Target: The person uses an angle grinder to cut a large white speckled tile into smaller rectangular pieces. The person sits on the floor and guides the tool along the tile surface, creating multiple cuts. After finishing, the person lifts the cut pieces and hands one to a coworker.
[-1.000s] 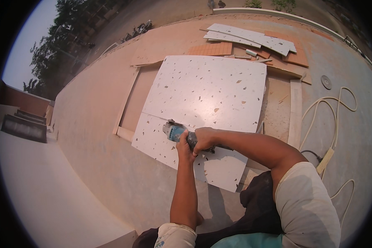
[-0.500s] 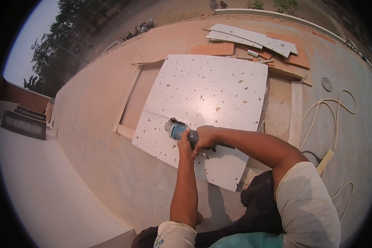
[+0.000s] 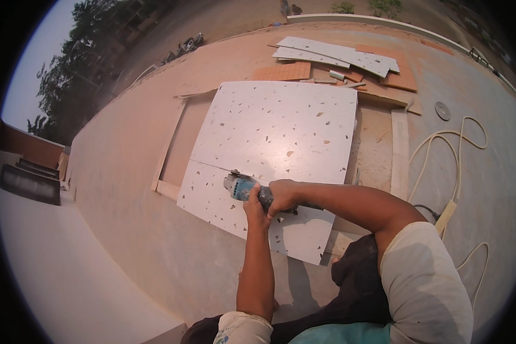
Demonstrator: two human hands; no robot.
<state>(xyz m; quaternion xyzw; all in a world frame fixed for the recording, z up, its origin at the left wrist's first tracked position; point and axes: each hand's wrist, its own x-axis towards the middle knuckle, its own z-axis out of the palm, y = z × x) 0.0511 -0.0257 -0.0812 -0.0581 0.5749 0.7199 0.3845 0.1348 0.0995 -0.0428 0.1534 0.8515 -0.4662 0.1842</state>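
Note:
A teal and black angle grinder (image 3: 243,189) rests over a large white slab (image 3: 292,120) flecked with brown and grey chips. Its cutting disc stands edge-on at a thin straight line (image 3: 206,164) that runs in from the slab's left edge. My left hand (image 3: 254,207) is closed around the grinder's body just behind its head. Farther back, my right hand (image 3: 282,198) wraps the rear of the body, its forearm crossing the slab from the right. The fingers' undersides and the disc's lower edge are hidden.
The slab lies across a wooden frame (image 3: 399,149). Beyond it are white offcut strips (image 3: 338,55) and orange tiles (image 3: 284,71). On the right lie a loose disc (image 3: 442,111), a looped cream cable (image 3: 458,155) and a power strip (image 3: 448,215). My dark-clothed knee (image 3: 355,264) is beside the slab's near corner.
The whole view has shifted slightly, so the slab sits a little lower and farther left. Both hands keep their grip, and the grinder is at nearly the same spot on the line.

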